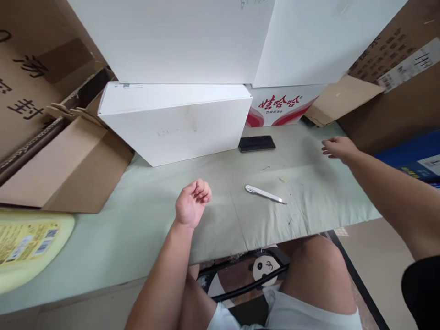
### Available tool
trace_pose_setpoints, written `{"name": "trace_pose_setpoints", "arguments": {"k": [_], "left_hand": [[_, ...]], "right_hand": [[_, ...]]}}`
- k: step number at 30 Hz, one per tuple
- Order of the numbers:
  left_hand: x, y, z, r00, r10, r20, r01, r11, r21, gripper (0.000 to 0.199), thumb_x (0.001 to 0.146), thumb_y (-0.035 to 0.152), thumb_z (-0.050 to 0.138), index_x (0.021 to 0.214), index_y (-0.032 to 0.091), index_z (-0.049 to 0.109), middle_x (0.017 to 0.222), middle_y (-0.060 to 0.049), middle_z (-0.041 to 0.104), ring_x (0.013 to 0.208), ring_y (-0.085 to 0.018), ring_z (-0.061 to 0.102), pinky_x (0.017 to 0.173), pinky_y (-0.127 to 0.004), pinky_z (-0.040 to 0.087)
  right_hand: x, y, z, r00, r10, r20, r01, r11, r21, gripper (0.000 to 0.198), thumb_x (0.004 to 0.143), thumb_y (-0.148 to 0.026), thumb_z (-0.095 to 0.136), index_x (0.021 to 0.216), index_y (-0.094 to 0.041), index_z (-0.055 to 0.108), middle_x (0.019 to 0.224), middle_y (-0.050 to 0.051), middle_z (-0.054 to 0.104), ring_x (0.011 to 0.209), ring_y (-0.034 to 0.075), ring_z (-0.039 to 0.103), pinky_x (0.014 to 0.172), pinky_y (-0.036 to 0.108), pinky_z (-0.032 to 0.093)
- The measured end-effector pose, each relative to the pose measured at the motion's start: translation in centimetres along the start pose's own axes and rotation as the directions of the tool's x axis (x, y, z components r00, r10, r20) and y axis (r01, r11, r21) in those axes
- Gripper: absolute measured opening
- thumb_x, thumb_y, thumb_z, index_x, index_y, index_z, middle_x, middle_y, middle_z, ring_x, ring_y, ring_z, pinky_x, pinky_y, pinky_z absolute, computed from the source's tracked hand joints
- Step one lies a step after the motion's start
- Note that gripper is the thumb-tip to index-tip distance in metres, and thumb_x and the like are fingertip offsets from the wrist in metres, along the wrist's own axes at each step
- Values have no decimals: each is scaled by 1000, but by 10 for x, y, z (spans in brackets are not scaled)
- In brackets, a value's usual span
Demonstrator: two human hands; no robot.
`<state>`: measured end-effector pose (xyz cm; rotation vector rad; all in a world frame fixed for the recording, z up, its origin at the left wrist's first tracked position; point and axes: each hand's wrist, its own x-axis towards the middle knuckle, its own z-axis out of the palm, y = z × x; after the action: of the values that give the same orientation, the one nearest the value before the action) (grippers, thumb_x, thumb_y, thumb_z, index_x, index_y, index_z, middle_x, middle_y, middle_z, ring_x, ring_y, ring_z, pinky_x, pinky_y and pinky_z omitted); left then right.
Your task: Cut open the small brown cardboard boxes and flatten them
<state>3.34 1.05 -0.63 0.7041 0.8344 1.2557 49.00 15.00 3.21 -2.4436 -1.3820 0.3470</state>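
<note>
On the desk [220, 229], between the left hand [192, 202] and the right hand [338, 149], a knife [263, 193] is laid aslant, its tip aimed right and slightly toward the near edge, its butt toward the left hand, which is nearer. The left fingers are loosely curled, the right half bent; nothing is seen held in either.

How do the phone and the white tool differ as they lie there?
Colour: the phone is dark; the white tool is mostly white.
Shape: the phone is a broad rectangle, the white tool slim, tapering to a thin tip.
Place: the phone lies farther from the person than the white tool.
Shared: both lie on the green cloth, unheld.
</note>
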Motion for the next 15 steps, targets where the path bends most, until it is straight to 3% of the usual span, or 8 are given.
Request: {"name": "trace_pose_setpoints", "arguments": {"k": [2,4,6,8,11,13,15], "left_hand": [[0,2,-3,999,35,-6,-35,999,25,56,76,53,65,52,24,24,55,4,18,51,-12,23,49,-31,27],[-1,2,-6,996,73,-49,-70,996,63,61,78,56,60,51,24,16,52,5,10,48,-11,15,47,-30,23],[-3,2,-10,991,97,-92,-85,988,127,60,80,61,52,52,25,12,50,6,8,46,-11,13,46,-30,22],[-5,0,-13,984,112,-139,-79,971,225,56,82,58,48,52,26,14,49,6,10,46,-10,13,46,-30,20],[-11,-3,-16,977,110,-184,-23,907,420,52,82,45,56,47,25,23,47,4,20,48,-11,20,50,-30,19],[-18,-4,-18,979,92,-182,23,836,548,51,77,34,65,44,25,27,47,3,24,51,-13,28,54,-32,23],[-26,-3,-20,984,77,-161,46,764,643,51,74,25,67,42,25,27,48,1,29,58,-18,41,59,-33,28]], "right_hand": [[-27,-19,8,991,-44,125,44,999,7,26,105,-37,57,101,-13,68,90,5,70,69,10,65,65,26,56],[-55,-51,11,964,-185,193,182,983,30,28,103,-32,53,89,-12,68,85,12,72,65,10,62,68,30,50],[-85,-94,14,896,-358,262,357,933,53,24,98,-28,55,81,-16,67,80,11,72,67,10,61,75,33,47],[-121,-146,20,793,-528,304,534,843,69,18,92,-22,60,78,-18,69,76,7,70,70,12,59,76,33,43],[-189,-225,38,588,-732,344,743,657,129,9,90,-22,63,89,-20,72,79,3,71,75,15,60,77,31,44],[-239,-275,56,323,-875,361,891,410,197,16,92,-20,57,99,-17,72,89,5,74,78,18,64,76,32,47],[-287,-318,75,99,-933,345,958,183,221,22,91,-17,54,106,-16,71,101,8,75,85,21,66,77,34,48]]}}
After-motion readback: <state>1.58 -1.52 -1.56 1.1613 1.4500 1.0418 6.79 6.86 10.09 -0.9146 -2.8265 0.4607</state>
